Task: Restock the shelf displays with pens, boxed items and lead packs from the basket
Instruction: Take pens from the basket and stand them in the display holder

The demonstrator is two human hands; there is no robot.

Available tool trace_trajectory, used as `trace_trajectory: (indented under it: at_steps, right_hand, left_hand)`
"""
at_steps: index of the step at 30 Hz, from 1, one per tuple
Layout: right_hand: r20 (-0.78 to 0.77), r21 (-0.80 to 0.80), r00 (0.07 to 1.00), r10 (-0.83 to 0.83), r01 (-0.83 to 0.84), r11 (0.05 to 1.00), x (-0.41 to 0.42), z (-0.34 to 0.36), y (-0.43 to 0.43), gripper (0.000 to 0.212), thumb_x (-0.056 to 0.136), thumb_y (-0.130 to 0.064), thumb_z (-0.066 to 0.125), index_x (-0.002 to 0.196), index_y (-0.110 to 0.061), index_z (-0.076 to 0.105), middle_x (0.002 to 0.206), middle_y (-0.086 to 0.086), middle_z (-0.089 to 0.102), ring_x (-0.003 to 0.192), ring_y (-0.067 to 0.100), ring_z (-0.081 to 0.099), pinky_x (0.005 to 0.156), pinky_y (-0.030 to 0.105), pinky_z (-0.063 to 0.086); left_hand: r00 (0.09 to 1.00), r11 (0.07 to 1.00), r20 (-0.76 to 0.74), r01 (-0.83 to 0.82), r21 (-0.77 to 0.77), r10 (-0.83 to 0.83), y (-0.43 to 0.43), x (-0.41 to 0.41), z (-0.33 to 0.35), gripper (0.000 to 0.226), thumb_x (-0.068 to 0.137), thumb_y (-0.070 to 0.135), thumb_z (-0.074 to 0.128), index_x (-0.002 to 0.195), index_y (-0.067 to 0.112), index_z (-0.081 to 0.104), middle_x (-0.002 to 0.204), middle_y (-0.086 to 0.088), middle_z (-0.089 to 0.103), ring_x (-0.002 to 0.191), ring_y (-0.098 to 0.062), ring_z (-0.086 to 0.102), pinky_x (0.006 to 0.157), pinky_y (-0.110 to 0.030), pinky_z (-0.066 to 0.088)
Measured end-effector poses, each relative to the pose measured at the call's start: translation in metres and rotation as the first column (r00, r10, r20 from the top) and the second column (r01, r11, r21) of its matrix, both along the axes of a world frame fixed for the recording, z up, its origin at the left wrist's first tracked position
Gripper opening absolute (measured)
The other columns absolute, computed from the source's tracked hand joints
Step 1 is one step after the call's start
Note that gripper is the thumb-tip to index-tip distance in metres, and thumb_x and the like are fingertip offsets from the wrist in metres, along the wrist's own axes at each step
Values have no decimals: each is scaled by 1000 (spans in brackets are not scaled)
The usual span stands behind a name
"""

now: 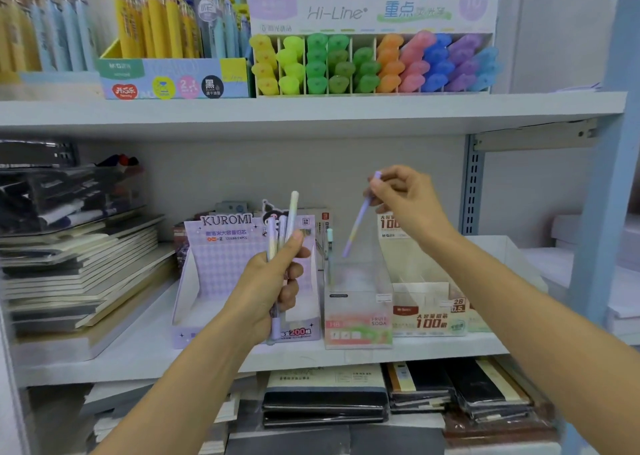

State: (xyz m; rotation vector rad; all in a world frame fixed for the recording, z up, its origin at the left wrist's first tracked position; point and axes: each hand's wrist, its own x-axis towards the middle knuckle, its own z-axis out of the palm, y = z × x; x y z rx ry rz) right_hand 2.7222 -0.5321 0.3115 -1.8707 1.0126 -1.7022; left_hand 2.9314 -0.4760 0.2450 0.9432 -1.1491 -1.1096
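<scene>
The right hand (405, 198) pinches 1 slim lilac plastic pen (355, 229) by its top, tip slanting toward 7 o'clock above the clear plastic display box (356, 281). The left hand (273, 281) grips a bundle of pastel pens (289, 219). Light, stiff, likely slick: hold near an end.

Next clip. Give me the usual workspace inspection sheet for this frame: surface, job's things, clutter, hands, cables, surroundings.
Surface: white middle shelf carrying display boxes and stacks.
Job's things: bunch of pens held upright; purple pen tilted, tip down above the clear box, which has one pen standing in it; Kuromi box to its left, lead box to its right; basket not in view.
Clutter: notebooks stacked at the shelf's left end.
Hands: left hand grips the bunch of pens; right hand pinches the purple pen near its top.
Cables: nothing seen.
Surroundings: highlighters on the shelf above; slotted upright at the right.
</scene>
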Motion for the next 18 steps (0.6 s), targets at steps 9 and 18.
trace_trajectory:
  at_steps: [9,18]
  right_hand:
    - [-281,57,958,-49,68,996,15,-40,-29,12,94,-10,60,98,0,65,84,16,72,71,19,70,73,33,61]
    - [-401,-17,913,-74,74,997,21,-32,-38,12,92,-7,62,103,-12,58,76,9,72,65,17,70,68,29,59]
  left_hand:
    - [997,997,-7,77,21,-77,-5,5,-7,24,100,29,50,97,10,63,60,2,51,39,-10,33,37,-20,29]
    - [995,994,40,98,-56,-96,-4,13,-11,25,93,30,59,103,9,67,65,4,53,42,-8,37,38,-18,31]
